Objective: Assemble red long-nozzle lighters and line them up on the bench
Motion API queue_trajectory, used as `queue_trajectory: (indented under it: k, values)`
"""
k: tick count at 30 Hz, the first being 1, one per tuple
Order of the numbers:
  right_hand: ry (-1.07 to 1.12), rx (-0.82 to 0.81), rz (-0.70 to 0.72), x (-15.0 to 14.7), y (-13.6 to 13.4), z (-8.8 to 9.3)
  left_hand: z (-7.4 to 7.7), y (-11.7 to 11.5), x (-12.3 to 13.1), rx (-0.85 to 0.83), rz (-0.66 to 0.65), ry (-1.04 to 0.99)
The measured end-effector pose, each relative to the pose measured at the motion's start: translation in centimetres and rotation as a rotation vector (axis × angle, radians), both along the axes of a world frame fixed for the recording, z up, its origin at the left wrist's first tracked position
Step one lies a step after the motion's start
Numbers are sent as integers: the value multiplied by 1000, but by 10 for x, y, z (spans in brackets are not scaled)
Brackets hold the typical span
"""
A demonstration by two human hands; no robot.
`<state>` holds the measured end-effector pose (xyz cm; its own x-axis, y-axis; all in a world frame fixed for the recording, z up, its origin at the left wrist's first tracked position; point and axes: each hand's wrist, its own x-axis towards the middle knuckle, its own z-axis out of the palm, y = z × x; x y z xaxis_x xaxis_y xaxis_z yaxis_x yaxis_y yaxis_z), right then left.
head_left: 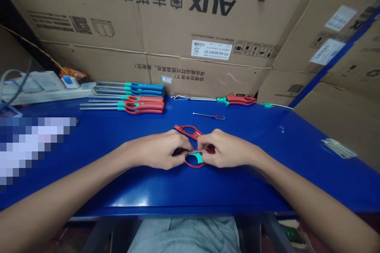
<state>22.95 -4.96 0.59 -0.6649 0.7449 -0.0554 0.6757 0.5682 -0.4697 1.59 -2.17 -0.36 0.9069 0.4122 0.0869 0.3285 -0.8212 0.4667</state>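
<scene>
Cardboard carton [166, 23] backs the blue table [166, 193], printed side inverted. Large print, upside down: "AUX", with 奥克斯空调 beside it. A white label [212, 50] lower down, also inverted, shows a model code starting "KFR" and a large "25"; its finer lines are too small to read with certainty. Near the fold, inverted: 师傅您辛苦了! and 请在搬运时对我温柔些,谢谢您! A blue-edged sticker [166, 80] carries two characters, not clear enough to record.

Your work lies mid-table, in front of you. The red handle [194, 166] is between your two hands, its loop facing you, a green piece [197, 157] inside the loop. Left hand [168, 150]: fingers curled, thumb and fingertips pinched on the handle's left end. Right hand [218, 148]: fingers bent, pinching the right end, which they partly cover. Just beyond your hands lies a loose red shell [195, 136], its near end close against your right knuckles; you cannot tell from this view whether they touch.

Behind, to your left, blue lighters [148, 88] and red lighters [147, 107] lie stacked, rods pointing left, beside a white power strip [44, 95]. Straight ahead, a screwdriver [219, 117] lies with its handle to the right; beyond it, along the carton, is a red lighter assembly [242, 100] with green parts. Far right: a flat pale bundle [340, 148].
</scene>
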Motion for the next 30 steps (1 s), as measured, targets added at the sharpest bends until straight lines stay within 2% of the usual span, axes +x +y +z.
queue_trajectory:
  k: [4,8,9,11,13,14,18,21,25,30]
  values:
    - [30,-28,5,0,-1,2,2,1,-1,-31,-28,66]
    - [116,-62,-4,11,3,13,3,2,-2,-10,-28,58]
    - [158,-17,-38,16,7,15,4,3,-2,-4,-31,65]
    - [235,201,-165,28,20,14,4,3,-2,10,-31,75]
    - [239,472,-316,40,36,4,4,2,-2,24,-28,77]
    - [190,537,-336,45,44,-4,4,2,-2,30,-27,78]
    - [-14,413,-368,51,67,-33,3,3,-2,43,-14,90]
    - [-82,361,-437,48,72,-39,2,4,-2,36,-12,108]
    - [-94,323,-427,46,66,-32,4,4,-2,30,3,129]
    - [147,261,-321,44,50,-11,6,3,-3,-8,58,132]
